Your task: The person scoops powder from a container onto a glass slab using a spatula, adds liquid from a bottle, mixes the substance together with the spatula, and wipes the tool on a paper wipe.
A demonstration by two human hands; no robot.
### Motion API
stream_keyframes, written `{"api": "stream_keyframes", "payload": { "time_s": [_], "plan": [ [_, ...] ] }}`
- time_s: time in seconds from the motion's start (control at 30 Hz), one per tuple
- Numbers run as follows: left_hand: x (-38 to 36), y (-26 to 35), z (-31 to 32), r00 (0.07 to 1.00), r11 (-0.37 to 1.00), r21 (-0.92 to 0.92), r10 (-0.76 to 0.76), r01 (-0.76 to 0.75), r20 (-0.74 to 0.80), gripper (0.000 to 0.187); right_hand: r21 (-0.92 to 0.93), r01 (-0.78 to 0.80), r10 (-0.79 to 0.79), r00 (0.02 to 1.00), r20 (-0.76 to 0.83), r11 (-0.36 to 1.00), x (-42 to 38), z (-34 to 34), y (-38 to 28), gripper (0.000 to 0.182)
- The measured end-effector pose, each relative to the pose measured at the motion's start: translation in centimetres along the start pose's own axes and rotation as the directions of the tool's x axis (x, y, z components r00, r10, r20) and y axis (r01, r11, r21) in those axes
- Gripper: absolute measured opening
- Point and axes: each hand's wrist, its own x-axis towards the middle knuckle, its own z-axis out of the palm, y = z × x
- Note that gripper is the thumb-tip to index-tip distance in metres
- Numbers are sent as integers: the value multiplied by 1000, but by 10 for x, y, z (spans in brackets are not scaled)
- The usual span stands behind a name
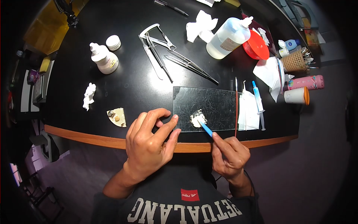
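Observation:
My right hand [232, 154] grips a blue plastic spatula [206, 129], its tip in a small heap of white powder [198, 118] with a wet, shiny patch at the far side. The heap lies on a scratched glass slab [222, 106] near the table's front edge. At the slab's left edge hovers my left hand [149, 140], fingers curved and apart, holding nothing. To its left sits a perforated cream wedge [120, 113] bearing small brownish and grey lumps. A thin red-handled brush [236, 102] lies along the slab's right side.
Paper sheets [248, 114] and a blue-tipped syringe [258, 98] lie right of the slab. Tweezers [192, 68] and a metal caliper [152, 56] rest behind. Farther off stand a large clear bottle [225, 41], a red bowl [255, 45] and a white dropper bottle [104, 61].

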Motion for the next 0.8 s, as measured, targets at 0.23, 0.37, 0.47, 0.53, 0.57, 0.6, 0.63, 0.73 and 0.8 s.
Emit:
{"api": "stream_keyframes", "payload": {
  "time_s": [0.23,0.37,0.47,0.53,0.57,0.6,0.63,0.73,0.8],
  "plan": [
    [-1,0,0,1000,1000,-2,4,-4,8,34,11,-33,33,999,32,999,0,6,-6,41],
    [-1,0,-1,1000,1000,-4,1,-1,3,35,4,20,-20,1000,-8,1000,2,3,1,43],
    [-1,1,-1,1000,1000,-4,-3,3,6,34,18,46,-45,998,-41,999,-2,5,3,44],
    [-1,1,0,1000,1000,-1,-4,4,3,34,28,25,-25,1000,-12,999,-2,5,0,44],
    [-1,1,0,1000,1000,0,-2,2,3,34,32,14,-14,1000,1,999,-2,5,0,44],
    [-1,1,-1,1000,1000,3,-2,2,5,34,4,29,-29,1000,-5,1000,-2,3,2,44],
    [-1,1,-1,1000,1000,4,0,0,7,34,10,27,-27,1000,-8,1000,-3,4,3,44],
    [0,1,-1,1000,1000,0,-1,1,8,34,18,43,-43,999,-25,999,-2,5,5,43],
    [-1,1,-1,1000,1000,0,-6,6,9,34,38,45,-45,999,6,998,-2,6,4,43]
  ]
}}
